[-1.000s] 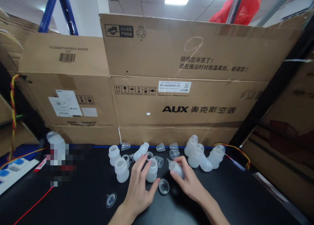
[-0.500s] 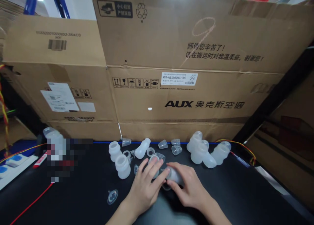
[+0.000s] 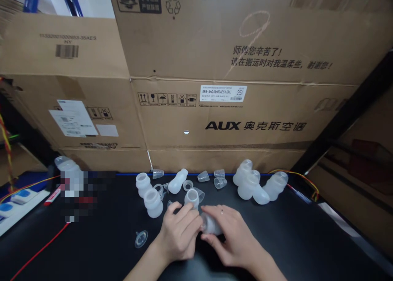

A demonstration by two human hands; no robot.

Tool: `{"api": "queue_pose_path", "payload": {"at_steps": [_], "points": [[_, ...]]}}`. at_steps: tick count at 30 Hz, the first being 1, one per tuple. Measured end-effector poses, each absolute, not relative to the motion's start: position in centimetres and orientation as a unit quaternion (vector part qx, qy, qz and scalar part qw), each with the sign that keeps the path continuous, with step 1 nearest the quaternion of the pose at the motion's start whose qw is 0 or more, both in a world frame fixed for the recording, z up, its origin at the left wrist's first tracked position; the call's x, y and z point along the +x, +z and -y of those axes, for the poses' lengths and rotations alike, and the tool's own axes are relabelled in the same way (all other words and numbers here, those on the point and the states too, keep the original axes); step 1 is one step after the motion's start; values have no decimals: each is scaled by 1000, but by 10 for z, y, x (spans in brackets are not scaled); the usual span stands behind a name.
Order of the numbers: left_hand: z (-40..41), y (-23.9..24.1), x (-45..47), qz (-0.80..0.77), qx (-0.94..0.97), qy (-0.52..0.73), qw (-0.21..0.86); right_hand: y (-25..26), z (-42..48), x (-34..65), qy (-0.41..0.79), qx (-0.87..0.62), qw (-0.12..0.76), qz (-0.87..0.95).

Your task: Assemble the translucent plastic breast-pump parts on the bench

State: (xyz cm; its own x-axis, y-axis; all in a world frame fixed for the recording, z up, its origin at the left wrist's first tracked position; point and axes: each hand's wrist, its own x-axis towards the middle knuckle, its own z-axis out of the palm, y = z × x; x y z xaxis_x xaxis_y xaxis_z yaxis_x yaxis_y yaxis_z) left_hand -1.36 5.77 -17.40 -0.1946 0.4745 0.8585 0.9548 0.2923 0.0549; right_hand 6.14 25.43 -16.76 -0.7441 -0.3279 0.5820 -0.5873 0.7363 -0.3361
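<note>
My right hand (image 3: 235,234) is wrapped round a small translucent white bottle (image 3: 211,224), lying on its side with its end pointing left. My left hand (image 3: 181,231) has its fingers curled closed against that end; what they pinch, if anything, is hidden. Just behind the hands stands an open-topped white bottle (image 3: 192,197), with a transparent cap (image 3: 200,194) behind it. Two more open bottles, one in front (image 3: 153,203) and one behind (image 3: 143,184), stand to the left. A transparent disc-shaped piece with a stem (image 3: 141,239) lies left of my left hand.
A tilted white bottle (image 3: 178,181), a ring (image 3: 188,185) and transparent caps (image 3: 203,176) lie along the back. Capped bottles (image 3: 249,185) cluster at the right. A large cardboard box (image 3: 172,121) walls off the back. A power strip (image 3: 23,207) and red wire (image 3: 39,252) are at left.
My left fingers, spread over the pieces before, have curled in against the bottle's end. The bottle in my right hand has shifted slightly left and down. The standing bottle behind shows more fully.
</note>
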Motion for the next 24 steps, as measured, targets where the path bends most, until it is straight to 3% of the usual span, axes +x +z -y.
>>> {"api": "queue_pose_path", "payload": {"at_steps": [4, 10, 19, 24], "points": [[-54, -172, -12, 721, -476, -338, 373, -169, -257, 55, 229, 270, 284, 891], [-26, -165, -24, 740, -399, -371, 395, -172, -301, 43, 191, 137, 414, 879], [-29, -174, -37, 774, -326, -343, 422, -183, -291, 43, 236, 147, 348, 895], [-30, -176, -36, 768, -337, -325, 437, -198, -286, 43, 319, 107, 316, 887]]}}
